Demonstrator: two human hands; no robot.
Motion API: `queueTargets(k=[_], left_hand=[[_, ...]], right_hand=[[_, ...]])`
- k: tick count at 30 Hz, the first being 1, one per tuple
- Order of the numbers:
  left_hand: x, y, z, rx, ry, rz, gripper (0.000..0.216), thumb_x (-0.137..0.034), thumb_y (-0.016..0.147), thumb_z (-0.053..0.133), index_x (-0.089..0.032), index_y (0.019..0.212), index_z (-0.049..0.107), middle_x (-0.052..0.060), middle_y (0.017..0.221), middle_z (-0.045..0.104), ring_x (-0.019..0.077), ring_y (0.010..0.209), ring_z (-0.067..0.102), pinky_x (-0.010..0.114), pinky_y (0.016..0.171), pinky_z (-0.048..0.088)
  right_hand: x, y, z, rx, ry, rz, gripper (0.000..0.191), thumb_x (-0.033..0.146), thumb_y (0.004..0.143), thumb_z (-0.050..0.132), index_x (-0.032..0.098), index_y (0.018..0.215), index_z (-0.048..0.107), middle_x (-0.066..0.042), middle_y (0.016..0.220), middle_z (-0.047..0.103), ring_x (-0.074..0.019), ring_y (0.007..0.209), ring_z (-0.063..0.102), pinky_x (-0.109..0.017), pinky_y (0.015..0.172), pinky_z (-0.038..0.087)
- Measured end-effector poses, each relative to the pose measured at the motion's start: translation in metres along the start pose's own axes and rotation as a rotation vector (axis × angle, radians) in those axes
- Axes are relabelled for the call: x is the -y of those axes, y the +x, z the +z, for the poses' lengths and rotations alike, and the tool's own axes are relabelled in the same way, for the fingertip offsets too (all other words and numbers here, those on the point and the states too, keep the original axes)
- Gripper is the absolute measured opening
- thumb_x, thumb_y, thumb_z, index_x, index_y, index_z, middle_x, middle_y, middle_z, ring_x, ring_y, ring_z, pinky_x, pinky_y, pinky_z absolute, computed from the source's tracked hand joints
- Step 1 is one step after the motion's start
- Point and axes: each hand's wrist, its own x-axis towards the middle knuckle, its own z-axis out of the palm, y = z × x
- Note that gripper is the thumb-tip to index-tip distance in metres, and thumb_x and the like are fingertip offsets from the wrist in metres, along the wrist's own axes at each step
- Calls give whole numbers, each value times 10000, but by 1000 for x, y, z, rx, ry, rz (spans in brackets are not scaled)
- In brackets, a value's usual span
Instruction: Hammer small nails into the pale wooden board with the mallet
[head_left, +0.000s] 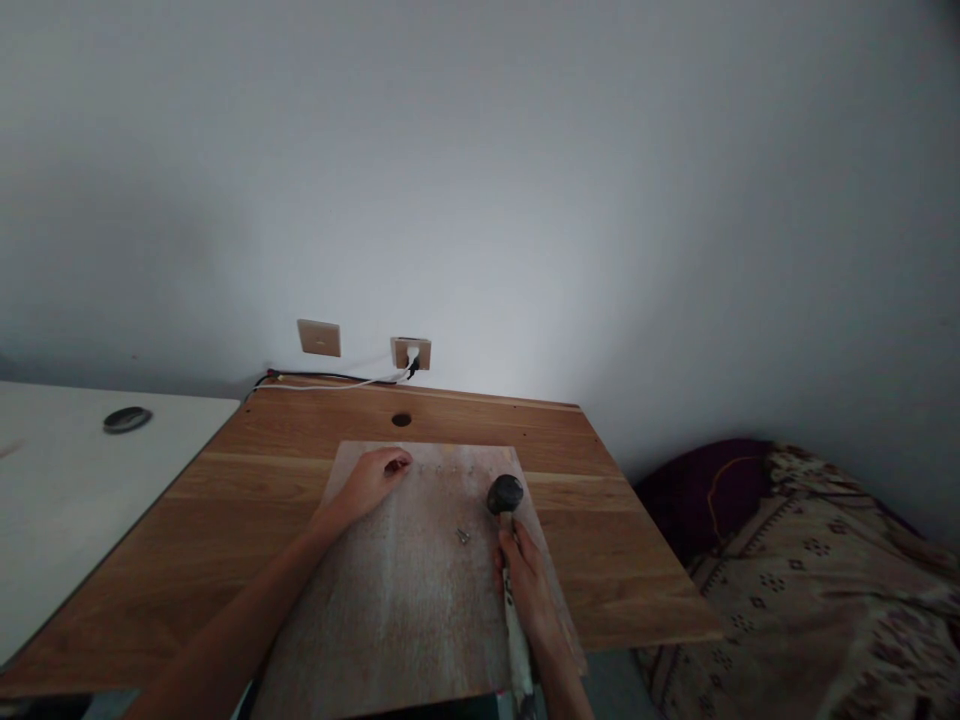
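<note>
A pale worn wooden board [405, 590] lies on a brown wooden desk [285, 450]. My right hand [529, 585] is closed round the handle of a hammer [505, 494], whose dark head rests on the board just beyond my fingers. My left hand [373, 478] rests near the board's far left corner with its fingers curled and pinched together at the tips; what they hold is too small to make out. A few small nails [463, 536] lie on the board between the two hands.
A white table [67, 480] with a dark round object [127, 419] adjoins the desk on the left. Wall sockets [410, 352] and cables run behind the desk. A bed with a patterned cover [817, 600] stands to the right. The desk has a cable hole [401, 420].
</note>
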Motion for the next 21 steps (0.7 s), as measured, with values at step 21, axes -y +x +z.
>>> queueTargets(k=[21], left_hand=[[-2, -6, 3, 0, 44, -34, 352, -132, 784, 583, -173, 1114, 699, 88, 977, 763, 217, 822, 701, 320, 806, 536]], right_hand=[[43, 36, 101, 391, 93, 24, 478, 673, 763, 589, 219, 902, 532, 104, 540, 489, -74, 329, 409, -203, 322, 274]])
